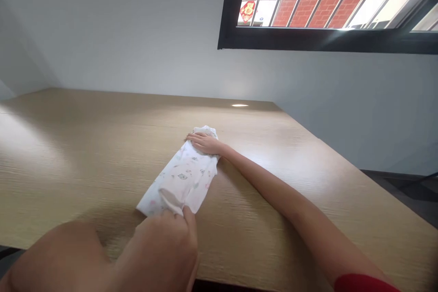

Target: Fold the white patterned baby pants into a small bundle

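A white garment (191, 171) with small printed figures lies folded into a long strip on the wooden table (85, 146). Its gathered far end sits under my right hand (204, 143), which rests flat with the fingers stretched out. At the near edge, my left hand (167, 237) is closed, pinching the cloth between thumb and fingers. A loose fold stands up just beyond those fingers. The left fingertips are partly hidden by the hand itself, and what kind of garment it is cannot be told.
The table's right edge runs diagonally toward the back corner. Behind it stands a pale wall (119, 27), with a dark-framed, barred window (308, 39) at the upper right. A small bright light spot (240, 105) falls near the table's back edge.
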{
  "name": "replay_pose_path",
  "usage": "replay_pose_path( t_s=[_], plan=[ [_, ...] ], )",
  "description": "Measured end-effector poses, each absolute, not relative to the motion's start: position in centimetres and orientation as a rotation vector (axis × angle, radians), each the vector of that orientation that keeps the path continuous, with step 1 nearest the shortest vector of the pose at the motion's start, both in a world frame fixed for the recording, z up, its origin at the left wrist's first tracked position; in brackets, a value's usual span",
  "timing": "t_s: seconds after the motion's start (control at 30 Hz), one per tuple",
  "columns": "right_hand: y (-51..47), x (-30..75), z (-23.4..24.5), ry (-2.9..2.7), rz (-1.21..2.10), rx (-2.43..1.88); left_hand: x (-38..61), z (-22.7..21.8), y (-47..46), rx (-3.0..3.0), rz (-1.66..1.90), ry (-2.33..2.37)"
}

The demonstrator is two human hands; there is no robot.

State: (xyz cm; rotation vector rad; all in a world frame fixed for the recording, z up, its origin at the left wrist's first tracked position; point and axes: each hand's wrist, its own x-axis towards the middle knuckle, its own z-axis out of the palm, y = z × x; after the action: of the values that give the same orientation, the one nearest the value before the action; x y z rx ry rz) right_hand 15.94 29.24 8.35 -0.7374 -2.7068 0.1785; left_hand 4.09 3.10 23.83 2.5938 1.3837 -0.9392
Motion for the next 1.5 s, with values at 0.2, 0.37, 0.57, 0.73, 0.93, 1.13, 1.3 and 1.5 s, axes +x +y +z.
replay_pose_path(
  t_s=[0.2,0.37,0.57,0.73,0.93,1.13,1.3,1.5],
  plan=[
    [30.9,21.2,8.0,-2.549,0.290,-0.871,5.3,22.5,6.1,2.692,-1.040,1.318],
    [31.7,22.6,8.2,-2.243,0.181,-1.155,5.5,20.4,9.5,2.814,-0.823,1.290],
    [33.0,23.7,8.0,-2.091,0.220,-1.382,5.4,18.7,11.2,2.778,-0.856,1.060],
    [33.0,24.4,8.7,-2.020,0.331,-1.332,4.5,20.2,11.4,2.831,-0.736,1.020],
    [32.6,26.1,8.5,-1.859,0.430,-1.332,3.0,24.1,12.2,2.784,-0.726,1.274],
    [32.7,27.5,7.0,-1.822,0.468,-1.352,3.4,23.0,14.3,2.399,-1.124,1.528],
    [32.5,27.8,7.3,-1.954,0.459,-1.224,3.5,21.2,14.4,2.393,-1.126,1.259],
    [32.6,26.8,7.3,-2.157,0.338,-1.146,4.4,21.0,12.5,2.451,-1.005,0.835]
  ],
)
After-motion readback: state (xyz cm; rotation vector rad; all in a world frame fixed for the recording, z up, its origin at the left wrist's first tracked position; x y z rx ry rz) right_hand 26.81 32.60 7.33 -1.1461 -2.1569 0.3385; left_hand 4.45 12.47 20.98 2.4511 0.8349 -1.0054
